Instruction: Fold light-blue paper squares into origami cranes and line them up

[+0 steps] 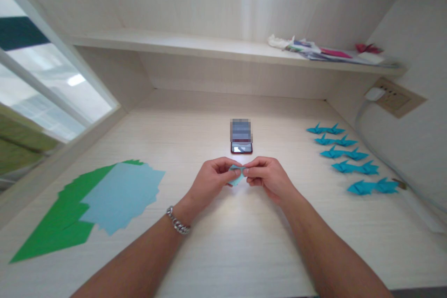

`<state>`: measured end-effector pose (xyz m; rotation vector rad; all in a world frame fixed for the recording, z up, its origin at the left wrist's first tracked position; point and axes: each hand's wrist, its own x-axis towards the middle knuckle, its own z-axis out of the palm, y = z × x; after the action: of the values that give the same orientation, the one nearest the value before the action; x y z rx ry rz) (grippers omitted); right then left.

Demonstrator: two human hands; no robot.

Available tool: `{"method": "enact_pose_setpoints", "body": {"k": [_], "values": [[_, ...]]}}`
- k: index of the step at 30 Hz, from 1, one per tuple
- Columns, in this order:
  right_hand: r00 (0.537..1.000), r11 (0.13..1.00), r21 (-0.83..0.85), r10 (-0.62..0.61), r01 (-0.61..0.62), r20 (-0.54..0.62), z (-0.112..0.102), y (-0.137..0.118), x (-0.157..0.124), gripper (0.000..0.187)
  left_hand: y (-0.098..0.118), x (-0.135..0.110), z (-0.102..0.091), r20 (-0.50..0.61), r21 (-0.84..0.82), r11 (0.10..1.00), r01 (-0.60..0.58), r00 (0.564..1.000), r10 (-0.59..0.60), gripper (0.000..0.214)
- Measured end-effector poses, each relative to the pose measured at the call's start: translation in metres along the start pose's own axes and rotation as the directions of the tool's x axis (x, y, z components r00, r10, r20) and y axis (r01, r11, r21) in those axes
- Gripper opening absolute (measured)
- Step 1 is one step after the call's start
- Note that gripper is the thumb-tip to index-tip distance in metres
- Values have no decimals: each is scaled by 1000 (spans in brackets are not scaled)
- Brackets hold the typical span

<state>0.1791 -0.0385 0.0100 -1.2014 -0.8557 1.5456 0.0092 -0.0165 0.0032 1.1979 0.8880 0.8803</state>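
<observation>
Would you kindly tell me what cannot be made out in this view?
In the head view:
Folded paper: folds partly covered by the left hand and right hand.
Phone: upper screen hidden by pixelation.
Green sheets: partly covered by light-blue sheets.
Shelf papers: too blurred to read.

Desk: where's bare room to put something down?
Bare desk lies between the paper sheets and the phone, between the phone and the blue folded birds, and beyond the phone. Crowded: left, under the sheets; right, under the birds; middle, where the left hand and right hand pinch folded paper.
</observation>
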Motion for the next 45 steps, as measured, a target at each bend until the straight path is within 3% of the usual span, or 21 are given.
{"method": "enact_pose_setpoints", "body": {"k": [8, 17, 27, 45], "values": [[999, 997, 77, 13, -17, 51, 2, -3, -2, 20, -2, 1, 0, -63, -1, 999, -34, 997, 34, 18], [999, 992, 123, -1, -3, 34, 3, -3, -1, 24, -2, 0, 1, -90, 31, 992, -120, 988, 123, 12], [999, 987, 163, 8, -13, 32, -2, -4, -3, 21, 4, -4, 2, -46, 175, 947, -269, 959, 281, 5], [998, 989, 145, -4, -5, 61, -1, -11, -7, 23, 8, -7, 2, 3, 221, 906, -362, 929, 370, 4]]}}
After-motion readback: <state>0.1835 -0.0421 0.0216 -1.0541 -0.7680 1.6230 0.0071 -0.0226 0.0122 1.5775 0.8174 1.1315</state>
